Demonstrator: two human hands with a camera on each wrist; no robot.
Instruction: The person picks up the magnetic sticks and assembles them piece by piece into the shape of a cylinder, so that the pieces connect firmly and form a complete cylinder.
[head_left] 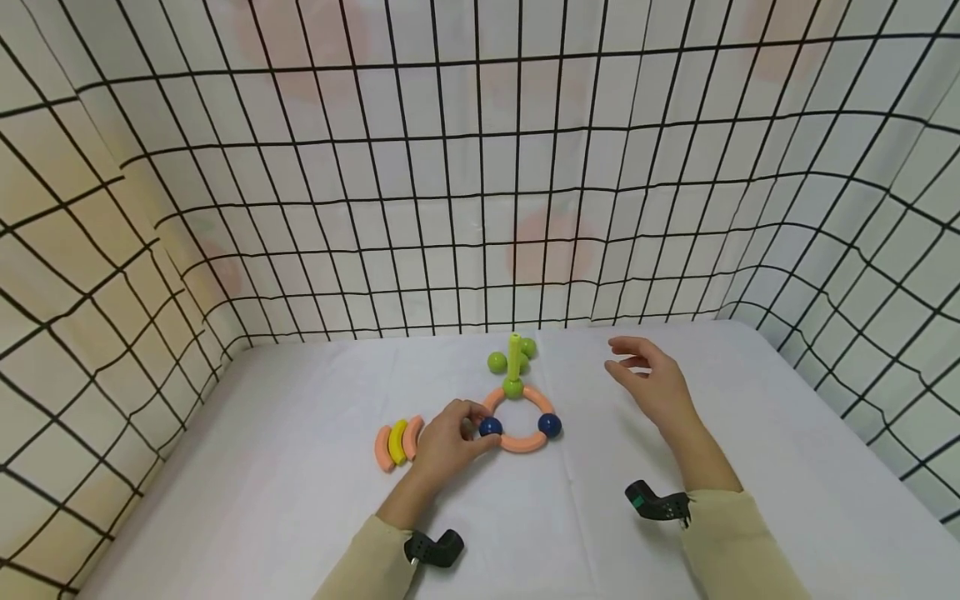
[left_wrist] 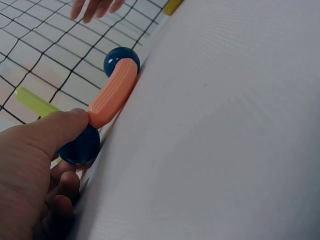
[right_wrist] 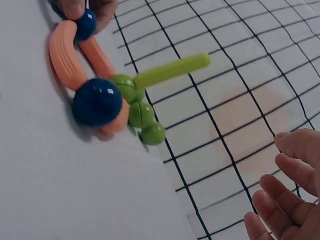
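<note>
A ring of three curved orange bars (head_left: 522, 443) lies on the white table, joined by two dark blue balls and a light green ball (head_left: 513, 387). From the green ball rises a yellow-green stick (head_left: 514, 357). My left hand (head_left: 448, 443) pinches the left blue ball (head_left: 491, 427) between thumb and fingers, the thumb tip also at the end of the front orange bar (left_wrist: 116, 92). At the ring's right side sits the other blue ball (right_wrist: 97, 102). Held to the right of the ring, my right hand (head_left: 651, 385) is empty, its fingers loosely bent.
Several loose green balls (head_left: 497, 362) lie behind the ring. Left of my left hand are two curved orange bars (head_left: 383, 448) with a curved yellow bar (head_left: 397, 442) between them. A white wall with a black grid (head_left: 480, 200) encloses the table's back and sides.
</note>
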